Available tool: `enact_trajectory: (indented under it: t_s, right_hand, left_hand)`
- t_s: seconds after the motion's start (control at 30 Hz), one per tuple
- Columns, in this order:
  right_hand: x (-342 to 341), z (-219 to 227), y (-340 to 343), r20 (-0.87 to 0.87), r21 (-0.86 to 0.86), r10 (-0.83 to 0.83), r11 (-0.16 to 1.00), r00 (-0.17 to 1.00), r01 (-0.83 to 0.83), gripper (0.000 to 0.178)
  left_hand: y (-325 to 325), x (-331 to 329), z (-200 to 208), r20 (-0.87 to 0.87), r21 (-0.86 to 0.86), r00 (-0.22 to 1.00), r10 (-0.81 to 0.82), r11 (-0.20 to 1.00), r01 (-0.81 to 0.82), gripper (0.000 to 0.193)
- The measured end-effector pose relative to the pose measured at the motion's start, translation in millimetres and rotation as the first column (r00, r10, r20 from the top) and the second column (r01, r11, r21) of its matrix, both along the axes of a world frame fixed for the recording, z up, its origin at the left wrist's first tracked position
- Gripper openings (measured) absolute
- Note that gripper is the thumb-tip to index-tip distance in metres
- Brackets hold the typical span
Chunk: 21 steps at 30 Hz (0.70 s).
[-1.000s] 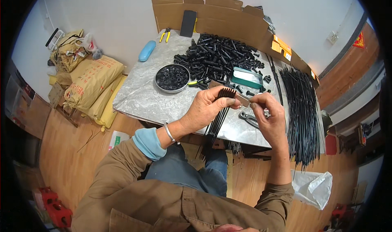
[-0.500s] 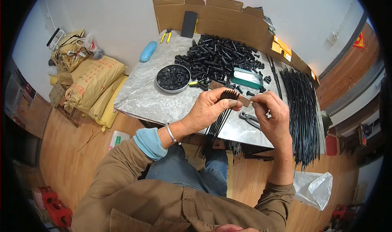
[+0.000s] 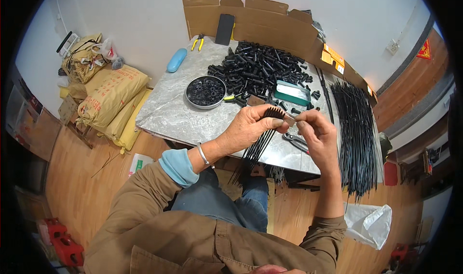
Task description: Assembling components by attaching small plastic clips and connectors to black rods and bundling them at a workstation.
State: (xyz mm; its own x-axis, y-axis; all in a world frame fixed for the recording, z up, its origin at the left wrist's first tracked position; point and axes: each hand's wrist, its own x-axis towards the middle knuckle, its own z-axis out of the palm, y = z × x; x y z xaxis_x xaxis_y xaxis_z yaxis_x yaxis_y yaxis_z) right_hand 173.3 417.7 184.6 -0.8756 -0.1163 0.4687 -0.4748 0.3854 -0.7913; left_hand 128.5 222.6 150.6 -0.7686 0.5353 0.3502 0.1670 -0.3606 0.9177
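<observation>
If the left hand [image 3: 251,124], pinching long thin black strips [image 3: 260,147], slackens, they could slip toward seven o'clock; the right hand's [image 3: 318,131] hold is unclear.

A pale, plain wall [image 3: 144,21] was fitted with 1 white socket [image 3: 393,46] at the right. The floor [image 3: 79,182] was covered with light wood-toned boards. A table [image 3: 166,103] with a grey marbled top was placed near the wall, its front brightened by glare. Yellowish sacks [image 3: 113,93] were piled at the left; a brown wooden panel [image 3: 407,88] was seen at the right.
</observation>
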Motion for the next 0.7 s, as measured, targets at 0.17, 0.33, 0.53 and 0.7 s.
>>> enact_trajectory:
  t_s: [0.17, 0.33, 0.53, 0.7]
  right_hand:
    - [-0.6, -15.3, -1.0, 0.194, -0.371, 0.146, 0.926, 0.97, -0.065, 0.011]
    - [3.2, -14.1, -3.9, 0.185, -0.394, 0.125, 0.918, 0.975, -0.042, 0.012]
    - [9.2, -5.7, -8.2, 0.056, -0.109, -0.1, 0.988, 0.993, 0.105, 0.006]
    - [13.3, 12.2, -9.1, -0.258, 0.268, -0.124, 0.944, 0.958, 0.194, 0.005]
  left_hand:
    - [1.3, -0.7, -1.8, 0.002, -0.009, 1.0, -0.012, 1.0, 0.012, 0.019]
    - [1.5, 1.4, -0.2, 0.015, -0.012, 1.0, -0.005, 1.0, 0.005, 0.02]
    - [2.4, 1.6, 0.5, -0.014, -0.017, 1.0, -0.013, 1.0, 0.013, 0.02]
    - [2.4, 2.3, -0.7, -0.016, -0.01, 1.0, -0.019, 1.0, 0.019, 0.02]
